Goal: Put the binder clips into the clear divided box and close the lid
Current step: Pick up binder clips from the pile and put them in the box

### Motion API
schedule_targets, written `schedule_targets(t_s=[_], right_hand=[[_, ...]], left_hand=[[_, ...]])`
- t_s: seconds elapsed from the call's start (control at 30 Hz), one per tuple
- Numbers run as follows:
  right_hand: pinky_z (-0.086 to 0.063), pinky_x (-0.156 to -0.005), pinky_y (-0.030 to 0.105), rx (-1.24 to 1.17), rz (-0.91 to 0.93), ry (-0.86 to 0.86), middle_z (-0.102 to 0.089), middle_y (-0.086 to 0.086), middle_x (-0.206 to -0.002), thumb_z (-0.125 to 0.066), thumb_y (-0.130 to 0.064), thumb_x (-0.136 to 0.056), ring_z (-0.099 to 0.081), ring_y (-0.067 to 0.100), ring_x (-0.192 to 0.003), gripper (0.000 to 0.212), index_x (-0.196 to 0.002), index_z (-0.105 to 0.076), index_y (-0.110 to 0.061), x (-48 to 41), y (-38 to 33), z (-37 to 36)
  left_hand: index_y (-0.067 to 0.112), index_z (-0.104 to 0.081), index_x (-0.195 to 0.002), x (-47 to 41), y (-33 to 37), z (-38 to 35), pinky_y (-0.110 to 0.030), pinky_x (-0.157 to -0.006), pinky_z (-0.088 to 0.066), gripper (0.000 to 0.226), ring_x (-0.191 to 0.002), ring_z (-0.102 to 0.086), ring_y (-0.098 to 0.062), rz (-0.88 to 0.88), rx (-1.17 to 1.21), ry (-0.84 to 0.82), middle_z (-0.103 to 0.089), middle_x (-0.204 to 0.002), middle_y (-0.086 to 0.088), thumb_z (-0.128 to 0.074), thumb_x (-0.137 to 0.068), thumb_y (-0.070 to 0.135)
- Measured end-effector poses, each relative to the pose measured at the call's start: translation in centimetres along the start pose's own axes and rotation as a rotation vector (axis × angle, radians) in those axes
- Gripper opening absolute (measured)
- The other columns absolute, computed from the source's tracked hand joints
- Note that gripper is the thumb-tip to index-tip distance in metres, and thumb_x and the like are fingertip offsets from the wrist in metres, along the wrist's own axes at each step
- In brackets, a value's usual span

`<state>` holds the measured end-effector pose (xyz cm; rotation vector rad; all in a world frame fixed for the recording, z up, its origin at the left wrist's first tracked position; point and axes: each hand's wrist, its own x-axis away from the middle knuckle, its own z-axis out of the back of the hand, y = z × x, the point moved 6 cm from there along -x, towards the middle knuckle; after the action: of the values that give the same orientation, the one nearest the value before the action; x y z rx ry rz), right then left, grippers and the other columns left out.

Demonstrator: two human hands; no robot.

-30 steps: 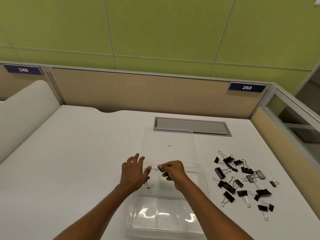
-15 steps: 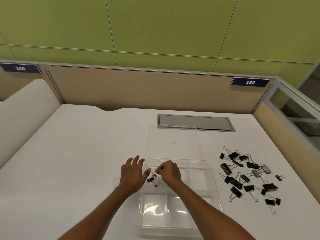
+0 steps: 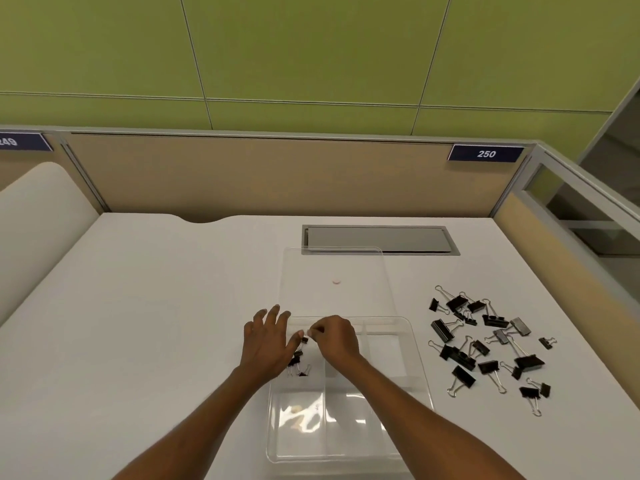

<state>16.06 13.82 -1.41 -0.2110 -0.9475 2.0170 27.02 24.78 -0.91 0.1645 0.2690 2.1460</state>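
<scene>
both hands are meeting over the far-left compartment of the clear divided box [image 3: 412,368] at the worktop's [image 3: 138,323] near edge: right hand [image 3: 337,342] grip pinching a small binder clip [image 3: 304,339], left hand [image 3: 265,341] fingers spread. loose binder clips [image 3: 485,341] are lying toward the right edge; the lid [image 3: 332,282] is lying open.

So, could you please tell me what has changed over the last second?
The right hand lowered a small binder clip toward the clips in the box's far-left compartment, still pinching it. The left hand stayed beside it; the lid stayed open, the loose pile untouched.
</scene>
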Motion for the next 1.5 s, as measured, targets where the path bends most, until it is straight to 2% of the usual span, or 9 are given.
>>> schedule_targets(t_s=[0.4,0.77,0.9,0.97,1.13,1.27,1.33,1.4,1.5], right_hand=[[-0.054,-0.084,0.033,-0.095,-0.017,0.176,-0.075,0.001,-0.1,-0.066,-0.028,-0.087,-0.068,0.017,-0.093,0.022,-0.103,-0.073,-0.014,1.2,6.0,9.1],[-0.052,-0.081,0.024,-0.167,-0.161,0.284,-0.073,0.0,-0.099,-0.067,-0.026,-0.086,-0.066,0.013,-0.091,0.025,-0.106,-0.072,-0.012,4.0,15.6,18.0],[-0.048,-0.059,0.019,-0.192,-0.214,0.314,-0.069,-0.001,-0.076,-0.066,-0.023,-0.087,-0.058,0.007,-0.064,0.013,-0.089,-0.073,-0.012,5.1,18.4,20.5],[-0.043,-0.058,0.023,-0.179,-0.239,0.341,-0.06,-0.005,-0.066,-0.066,-0.023,-0.086,-0.053,0.009,-0.061,0.012,-0.077,-0.069,-0.016,5.6,20.1,21.7],[-0.053,-0.069,0.033,-0.203,-0.313,0.376,-0.071,0.008,-0.079,-0.066,-0.019,-0.086,-0.059,0.011,-0.073,0.017,-0.084,-0.07,-0.003,6.8,24.3,23.7],[-0.05,-0.081,0.023,-0.193,-0.373,0.421,-0.073,0.008,-0.102,-0.068,-0.015,-0.087,-0.066,0.018,-0.096,0.021,-0.104,-0.072,-0.005,8.2,27.3,25.5],[-0.053,-0.085,0.027,-0.182,-0.404,0.439,-0.073,0.008,-0.104,-0.069,-0.013,-0.086,-0.068,0.021,-0.098,0.021,-0.105,-0.072,-0.007,8.8,28.8,26.0],[-0.057,-0.081,0.033,-0.186,-0.433,0.452,-0.074,0.006,-0.1,-0.066,-0.011,-0.087,-0.07,0.022,-0.092,0.018,-0.104,-0.072,-0.009,9.3,30.1,26.6],[-0.053,-0.072,0.026,-0.13,-0.461,0.48,-0.073,0.003,-0.098,-0.061,-0.011,-0.089,-0.068,0.019,-0.089,0.016,-0.101,-0.072,-0.012,10.1,31.5,27.6]], left_hand=[[0.022,-0.042,-0.136,-2.6,10.1,-1.9,-0.048,-0.105,-0.03,0.079,-0.137,-0.028,-0.03,-0.123,0.01,-0.029,-0.036,-0.149,-0.006,-0.009,-0.079,0.067],[0.023,-0.039,-0.137,-4.3,22.4,-4.5,-0.048,-0.105,-0.029,0.081,-0.136,-0.032,-0.027,-0.289,0.017,-0.073,-0.036,-0.149,-0.005,-0.006,-0.079,0.067],[0.023,-0.036,-0.138,-4.5,26.1,-5.5,-0.046,-0.104,-0.028,0.08,-0.136,-0.03,-0.025,-0.345,0.009,-0.09,-0.034,-0.15,-0.004,-0.005,-0.079,0.067],[0.024,-0.035,-0.139,-4.4,28.0,-5.9,-0.045,-0.105,-0.027,0.081,-0.136,-0.029,-0.024,-0.373,0.007,-0.1,-0.033,-0.15,-0.003,-0.005,-0.078,0.067],[0.022,-0.039,-0.136,-4.4,31.4,-7.3,-0.046,-0.102,-0.029,0.076,-0.133,-0.034,-0.024,-0.411,0.034,-0.114,-0.039,-0.147,-0.003,-0.011,-0.08,0.066],[0.021,-0.04,-0.136,-4.2,33.5,-8.5,-0.047,-0.101,-0.03,0.075,-0.133,-0.035,-0.025,-0.437,0.042,-0.135,-0.039,-0.146,-0.003,-0.012,-0.08,0.064],[0.021,-0.039,-0.137,-4.2,34.3,-9.2,-0.047,-0.101,-0.03,0.077,-0.133,-0.034,-0.025,-0.452,0.037,-0.146,-0.038,-0.147,-0.003,-0.01,-0.08,0.064],[0.021,-0.037,-0.138,-4.2,35.2,-9.9,-0.047,-0.101,-0.03,0.076,-0.133,-0.034,-0.025,-0.467,0.025,-0.153,-0.037,-0.148,-0.003,-0.01,-0.081,0.064],[0.021,-0.039,-0.138,-4.2,36.6,-10.9,-0.046,-0.1,-0.031,0.076,-0.132,-0.036,-0.025,-0.486,0.029,-0.164,-0.039,-0.147,-0.003,-0.013,-0.081,0.063]])
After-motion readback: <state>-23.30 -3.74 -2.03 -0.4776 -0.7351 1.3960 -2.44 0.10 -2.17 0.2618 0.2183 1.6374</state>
